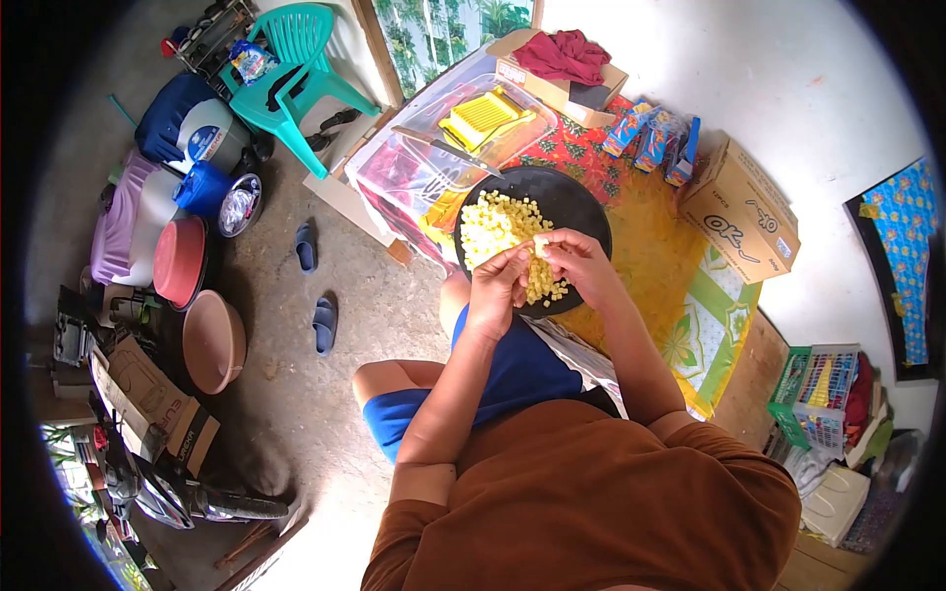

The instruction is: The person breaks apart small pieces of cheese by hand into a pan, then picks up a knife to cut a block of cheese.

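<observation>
A round black tray (586, 212) lies in front of me with a heap of small pale yellow cubes (498, 225) on its left and lower part. Over the heap, my left hand (501, 286) has its fingertips pinched together; what they hold is too small to name. My right hand (576, 264) is just beside it, thumb and fingers closed on a small pale yellow piece. The fingertips of both hands nearly meet. A knife (448, 149) lies across the edge of a clear plastic container (379, 163), beyond the tray.
A yellow slotted rack (485, 118) sits in the clear container. Behind it is an open carton (591, 110) with red cloth. Blue boxes (652, 146) and a brown carton (739, 212) stand at the right. Slippers (324, 325), basins (213, 341) and a green chair (296, 74) are at the left.
</observation>
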Demonstrator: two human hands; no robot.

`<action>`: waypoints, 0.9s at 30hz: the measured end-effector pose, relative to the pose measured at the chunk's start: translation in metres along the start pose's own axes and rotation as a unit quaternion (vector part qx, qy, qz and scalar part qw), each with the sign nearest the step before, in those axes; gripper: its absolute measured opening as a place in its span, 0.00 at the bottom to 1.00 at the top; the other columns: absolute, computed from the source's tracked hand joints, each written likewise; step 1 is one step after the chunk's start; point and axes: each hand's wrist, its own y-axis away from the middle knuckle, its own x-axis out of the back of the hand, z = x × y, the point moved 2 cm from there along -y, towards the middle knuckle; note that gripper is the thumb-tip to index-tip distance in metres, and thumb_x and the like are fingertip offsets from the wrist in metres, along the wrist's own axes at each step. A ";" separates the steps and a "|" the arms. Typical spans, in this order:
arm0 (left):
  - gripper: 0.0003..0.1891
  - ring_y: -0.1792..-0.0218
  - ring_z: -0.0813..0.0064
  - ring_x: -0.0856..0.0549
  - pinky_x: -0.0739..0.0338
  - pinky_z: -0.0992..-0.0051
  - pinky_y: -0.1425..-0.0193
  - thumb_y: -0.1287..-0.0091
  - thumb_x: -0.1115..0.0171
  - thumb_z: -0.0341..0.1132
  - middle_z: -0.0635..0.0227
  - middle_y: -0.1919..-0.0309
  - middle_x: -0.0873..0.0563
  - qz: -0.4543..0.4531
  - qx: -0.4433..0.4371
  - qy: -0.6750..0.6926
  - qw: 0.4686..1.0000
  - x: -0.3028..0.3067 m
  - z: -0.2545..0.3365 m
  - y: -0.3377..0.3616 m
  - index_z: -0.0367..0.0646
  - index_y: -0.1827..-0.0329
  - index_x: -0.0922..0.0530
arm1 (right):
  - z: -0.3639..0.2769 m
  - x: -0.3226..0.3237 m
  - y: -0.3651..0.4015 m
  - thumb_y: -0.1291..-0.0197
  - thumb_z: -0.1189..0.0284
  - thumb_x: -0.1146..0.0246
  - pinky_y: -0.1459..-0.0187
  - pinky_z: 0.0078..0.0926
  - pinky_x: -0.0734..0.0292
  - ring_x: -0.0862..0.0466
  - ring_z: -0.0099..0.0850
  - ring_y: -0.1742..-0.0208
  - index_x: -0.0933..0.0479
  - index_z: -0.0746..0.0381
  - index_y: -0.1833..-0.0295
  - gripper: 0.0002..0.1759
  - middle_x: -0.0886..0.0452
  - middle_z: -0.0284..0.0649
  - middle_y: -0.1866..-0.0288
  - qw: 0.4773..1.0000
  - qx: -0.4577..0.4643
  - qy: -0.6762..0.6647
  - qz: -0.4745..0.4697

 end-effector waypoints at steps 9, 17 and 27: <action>0.12 0.86 0.89 0.34 0.39 0.87 0.84 0.30 0.40 0.34 0.76 0.80 0.24 0.012 -0.008 -0.012 1.000 -0.005 0.000 -0.001 0.40 0.47 0.19 | -0.009 -0.008 0.002 0.38 0.75 0.36 0.69 0.13 0.33 0.28 0.14 0.71 0.21 0.63 0.54 0.08 0.22 0.27 0.67 0.998 0.056 0.027 0.011; 0.11 0.86 0.91 0.34 0.41 0.88 0.84 0.30 0.39 0.33 0.78 0.80 0.24 0.006 -0.035 -0.042 0.998 -0.005 0.000 -0.001 0.39 0.49 0.19 | -0.005 -0.005 0.001 0.37 0.74 0.37 0.70 0.13 0.34 0.29 0.14 0.72 0.21 0.63 0.55 0.07 0.23 0.27 0.69 0.999 0.051 0.018 0.004; 0.10 0.85 0.90 0.35 0.40 0.87 0.84 0.30 0.40 0.33 0.77 0.80 0.26 -0.011 -0.024 -0.029 0.999 -0.008 0.003 0.001 0.38 0.52 0.19 | -0.006 -0.004 0.002 0.38 0.74 0.37 0.71 0.14 0.35 0.29 0.15 0.73 0.20 0.63 0.56 0.07 0.23 0.27 0.70 0.999 0.035 0.024 0.004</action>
